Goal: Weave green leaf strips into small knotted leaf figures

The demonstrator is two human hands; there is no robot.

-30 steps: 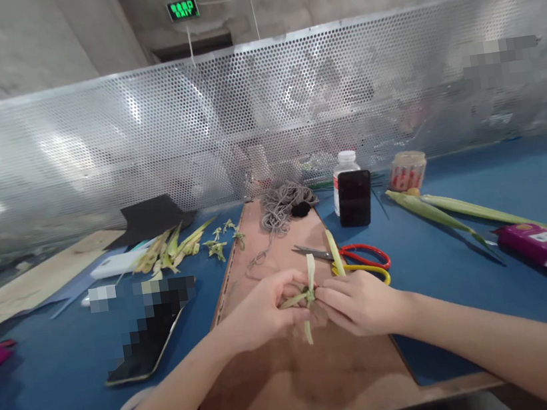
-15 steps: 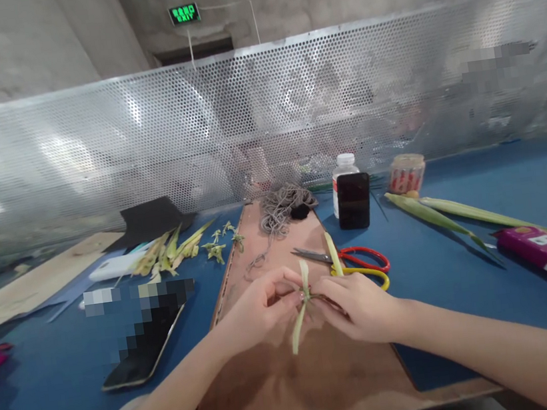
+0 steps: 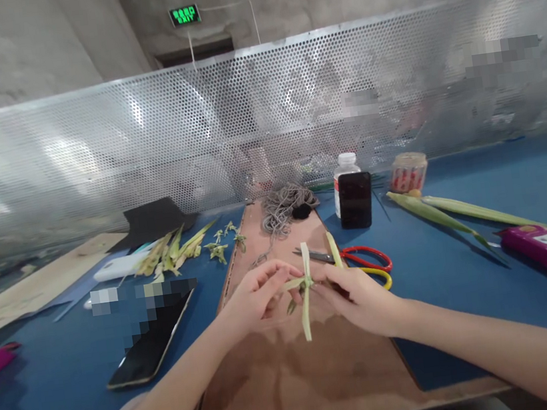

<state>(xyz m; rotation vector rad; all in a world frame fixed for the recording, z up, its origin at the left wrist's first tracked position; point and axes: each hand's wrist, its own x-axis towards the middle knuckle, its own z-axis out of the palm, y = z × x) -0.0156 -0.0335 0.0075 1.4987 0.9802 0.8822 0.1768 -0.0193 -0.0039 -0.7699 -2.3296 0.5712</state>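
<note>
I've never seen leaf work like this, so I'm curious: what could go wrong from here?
The leaf piece is narrow strips crossing at the right hand's fingertips, with loose ends sticking out; a hard tug might split one or loosen the crossing.

The scissors lie just beyond that hand, so a reach forward could brush the blades.

The yarn trails a strand towards the left hand, which might snag it.

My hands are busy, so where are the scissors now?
In the head view, the scissors lie right of centre, between the right hand and the white-capped bottle.
</note>
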